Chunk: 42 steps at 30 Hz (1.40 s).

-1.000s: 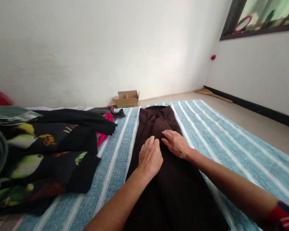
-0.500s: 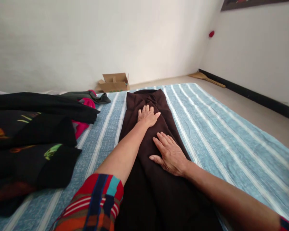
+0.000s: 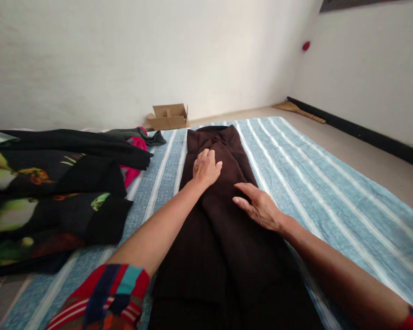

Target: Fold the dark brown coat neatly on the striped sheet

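Observation:
A folded dark brown garment (image 3: 223, 238) lies lengthwise down the middle of a blue-and-white striped mat (image 3: 344, 201). My left hand (image 3: 206, 168) rests palm down on its upper part, holding nothing. My right hand (image 3: 259, 206) lies lower, at the garment's right edge, with its fingers lightly on the cloth and nothing gripped. A multicoloured striped sleeve (image 3: 106, 295) covers my left forearm near the bottom of the view.
A heap of black cloth with a bird print (image 3: 51, 197) and a pink cloth (image 3: 132, 172) lie on the mat's left. A cardboard box (image 3: 168, 117) stands by the far wall. A broom (image 3: 298, 110) lies on the floor along the right wall.
My right hand has slid up and outward to the garment's right edge. My left hand stays near the garment's upper part, and the view has shifted slightly.

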Tool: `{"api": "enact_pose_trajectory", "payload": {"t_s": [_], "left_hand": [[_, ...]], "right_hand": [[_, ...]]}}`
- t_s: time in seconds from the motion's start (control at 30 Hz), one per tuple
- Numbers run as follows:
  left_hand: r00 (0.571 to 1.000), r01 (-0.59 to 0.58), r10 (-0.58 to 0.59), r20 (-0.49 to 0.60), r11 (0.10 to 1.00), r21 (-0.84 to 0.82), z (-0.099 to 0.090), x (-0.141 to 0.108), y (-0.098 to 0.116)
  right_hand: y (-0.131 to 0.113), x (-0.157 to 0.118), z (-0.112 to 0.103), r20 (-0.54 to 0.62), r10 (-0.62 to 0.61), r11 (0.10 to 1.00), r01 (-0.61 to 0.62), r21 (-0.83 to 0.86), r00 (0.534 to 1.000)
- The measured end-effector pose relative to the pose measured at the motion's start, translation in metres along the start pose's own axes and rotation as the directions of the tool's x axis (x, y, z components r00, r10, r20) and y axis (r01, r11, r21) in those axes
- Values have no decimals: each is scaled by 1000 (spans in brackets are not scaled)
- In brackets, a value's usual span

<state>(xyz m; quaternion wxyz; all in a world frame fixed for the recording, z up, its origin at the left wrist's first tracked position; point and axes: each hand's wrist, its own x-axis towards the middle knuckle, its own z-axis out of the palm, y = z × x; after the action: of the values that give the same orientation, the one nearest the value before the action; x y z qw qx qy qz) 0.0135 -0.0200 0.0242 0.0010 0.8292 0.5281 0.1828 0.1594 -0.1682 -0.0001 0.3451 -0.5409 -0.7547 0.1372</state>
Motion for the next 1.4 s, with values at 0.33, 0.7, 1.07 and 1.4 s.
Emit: {"api": "enact_pose_trajectory", "payload": {"t_s": [0.33,0.7,1.07,1.4], "left_hand": [[787,606,-418,454,663,-439,-44,-81,-15],[769,633,-494,407,496,-595,-25,-82,-4],[873,488,-371,318,636,-598,-23,-88,-16],[951,289,-178,252,802,-522,-83,-150,-52]], "right_hand": [[0,-46,-31,-322,244,964,-194,181,915],[-59,-85,-7,-88,-157,988,157,-5,984],[-81,-112,6,83,-149,951,166,-261,985],[-65,-134,6,128,-133,942,166,-292,983]]}}
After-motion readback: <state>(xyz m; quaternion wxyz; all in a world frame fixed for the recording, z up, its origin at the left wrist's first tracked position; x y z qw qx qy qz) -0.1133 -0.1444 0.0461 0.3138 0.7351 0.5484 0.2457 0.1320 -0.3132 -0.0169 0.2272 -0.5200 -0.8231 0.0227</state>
